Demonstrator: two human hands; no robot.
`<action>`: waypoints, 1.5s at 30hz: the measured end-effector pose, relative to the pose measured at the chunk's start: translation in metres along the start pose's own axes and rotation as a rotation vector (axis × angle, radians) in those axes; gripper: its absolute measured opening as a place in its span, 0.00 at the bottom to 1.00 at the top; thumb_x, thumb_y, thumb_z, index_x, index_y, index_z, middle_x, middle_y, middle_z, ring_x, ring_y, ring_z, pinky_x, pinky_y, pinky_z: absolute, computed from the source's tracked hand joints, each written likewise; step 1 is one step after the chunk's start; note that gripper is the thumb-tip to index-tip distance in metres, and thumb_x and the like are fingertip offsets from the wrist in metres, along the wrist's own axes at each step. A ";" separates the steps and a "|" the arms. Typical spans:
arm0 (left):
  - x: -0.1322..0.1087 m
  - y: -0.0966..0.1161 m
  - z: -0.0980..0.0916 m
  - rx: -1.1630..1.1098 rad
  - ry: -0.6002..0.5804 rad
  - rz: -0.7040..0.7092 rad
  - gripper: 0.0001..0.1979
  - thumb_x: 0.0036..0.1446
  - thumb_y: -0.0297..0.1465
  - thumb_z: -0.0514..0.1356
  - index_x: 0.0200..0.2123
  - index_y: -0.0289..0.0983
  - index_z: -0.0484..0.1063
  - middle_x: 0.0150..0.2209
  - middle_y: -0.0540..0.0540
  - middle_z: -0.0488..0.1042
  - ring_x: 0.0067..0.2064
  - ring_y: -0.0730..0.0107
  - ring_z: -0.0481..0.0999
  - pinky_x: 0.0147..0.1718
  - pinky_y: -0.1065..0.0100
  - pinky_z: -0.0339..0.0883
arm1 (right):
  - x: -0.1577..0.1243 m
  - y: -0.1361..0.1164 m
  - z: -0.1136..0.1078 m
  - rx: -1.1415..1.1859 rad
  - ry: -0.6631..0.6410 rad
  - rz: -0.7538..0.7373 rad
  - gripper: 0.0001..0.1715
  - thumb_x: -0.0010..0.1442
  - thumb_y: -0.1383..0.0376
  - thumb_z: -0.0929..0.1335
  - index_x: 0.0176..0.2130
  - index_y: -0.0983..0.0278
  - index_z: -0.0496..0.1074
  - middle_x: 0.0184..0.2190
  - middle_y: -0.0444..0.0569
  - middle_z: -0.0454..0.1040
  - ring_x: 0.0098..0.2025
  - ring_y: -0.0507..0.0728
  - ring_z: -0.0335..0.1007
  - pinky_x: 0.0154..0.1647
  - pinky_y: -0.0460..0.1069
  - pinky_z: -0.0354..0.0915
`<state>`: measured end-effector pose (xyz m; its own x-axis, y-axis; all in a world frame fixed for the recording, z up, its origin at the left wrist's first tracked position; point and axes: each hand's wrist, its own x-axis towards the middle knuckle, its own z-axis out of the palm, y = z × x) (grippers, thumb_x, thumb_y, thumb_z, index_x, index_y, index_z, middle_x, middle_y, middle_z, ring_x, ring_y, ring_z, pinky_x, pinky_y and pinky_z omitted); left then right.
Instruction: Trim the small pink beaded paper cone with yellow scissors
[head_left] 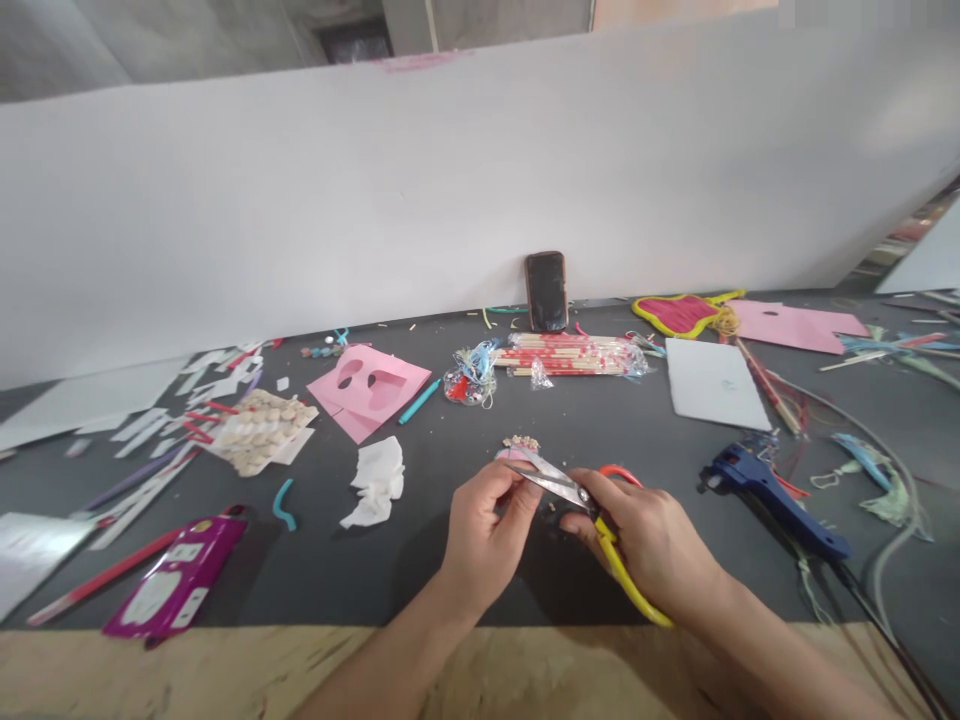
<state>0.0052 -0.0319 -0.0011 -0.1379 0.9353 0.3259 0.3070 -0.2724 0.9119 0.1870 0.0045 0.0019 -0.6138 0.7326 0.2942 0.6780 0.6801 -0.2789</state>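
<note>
My right hand (645, 530) grips scissors (553, 482) with one yellow and one red-orange handle. Their blades are parted and point left across the fingertips of my left hand (491, 535). That hand is closed in a pinch; what lies between its thumb and finger is too small to make out. Just beyond the fingertips is a small pink piece (514, 455), partly hidden by the blades. A little cluster of beige bits (523, 441) sits at its far edge. Whether the left hand touches the pink piece, I cannot tell.
A blue glue gun (772, 497) lies right, its cable trailing to the front edge. Left are crumpled white tissue (377, 482), pink cut paper (371, 388) and a purple packet (176, 577). Wrapped red-and-beige sticks (574, 354) lie behind; a phone (547, 291) leans on the white wall (450, 190).
</note>
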 end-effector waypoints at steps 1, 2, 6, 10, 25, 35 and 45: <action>0.000 0.000 0.000 -0.004 0.006 -0.007 0.06 0.59 0.31 0.56 0.32 0.36 0.71 0.27 0.50 0.72 0.27 0.74 0.70 0.27 0.75 0.64 | 0.000 0.001 0.001 -0.015 0.018 0.001 0.25 0.64 0.49 0.57 0.48 0.63 0.66 0.29 0.47 0.76 0.26 0.55 0.72 0.24 0.47 0.59; 0.001 -0.001 0.000 -0.011 0.012 -0.014 0.06 0.59 0.31 0.57 0.33 0.36 0.71 0.27 0.50 0.73 0.27 0.74 0.70 0.27 0.75 0.64 | 0.000 0.003 0.002 -0.027 0.031 0.001 0.26 0.64 0.47 0.57 0.48 0.62 0.66 0.29 0.47 0.76 0.26 0.55 0.72 0.24 0.47 0.59; 0.002 -0.005 0.000 -0.019 0.034 -0.017 0.05 0.58 0.31 0.57 0.34 0.37 0.71 0.30 0.49 0.74 0.30 0.73 0.73 0.28 0.75 0.66 | 0.002 0.004 0.002 -0.040 0.046 -0.020 0.35 0.58 0.40 0.59 0.50 0.64 0.65 0.28 0.49 0.75 0.26 0.56 0.71 0.25 0.48 0.60; 0.002 -0.007 0.000 -0.038 0.044 0.014 0.06 0.59 0.31 0.56 0.32 0.36 0.72 0.31 0.49 0.74 0.26 0.75 0.71 0.26 0.75 0.65 | 0.004 0.002 -0.002 -0.044 0.031 -0.039 0.44 0.52 0.35 0.60 0.51 0.65 0.65 0.33 0.53 0.76 0.32 0.59 0.73 0.29 0.49 0.63; 0.001 -0.008 0.000 -0.010 -0.005 0.025 0.07 0.59 0.30 0.56 0.31 0.37 0.72 0.31 0.49 0.73 0.27 0.76 0.70 0.27 0.74 0.65 | 0.002 0.001 0.004 -0.021 0.001 -0.030 0.28 0.64 0.47 0.55 0.47 0.64 0.66 0.26 0.48 0.75 0.24 0.55 0.70 0.23 0.47 0.59; 0.000 -0.001 0.000 0.013 -0.022 -0.026 0.09 0.60 0.31 0.54 0.30 0.35 0.70 0.25 0.51 0.68 0.24 0.77 0.66 0.25 0.75 0.62 | 0.000 -0.002 0.002 -0.071 -0.002 0.003 0.23 0.65 0.49 0.55 0.44 0.61 0.67 0.23 0.44 0.74 0.22 0.55 0.71 0.20 0.47 0.53; 0.001 -0.006 0.001 0.008 0.011 0.032 0.07 0.59 0.31 0.56 0.33 0.36 0.72 0.31 0.48 0.75 0.30 0.73 0.73 0.28 0.74 0.66 | 0.003 0.003 0.001 -0.049 0.034 -0.033 0.35 0.58 0.41 0.59 0.50 0.65 0.65 0.32 0.51 0.76 0.29 0.58 0.72 0.27 0.48 0.61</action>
<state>0.0037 -0.0289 -0.0066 -0.1385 0.9235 0.3578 0.3193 -0.3003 0.8988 0.1872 0.0091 0.0014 -0.6225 0.7082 0.3332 0.6776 0.7007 -0.2234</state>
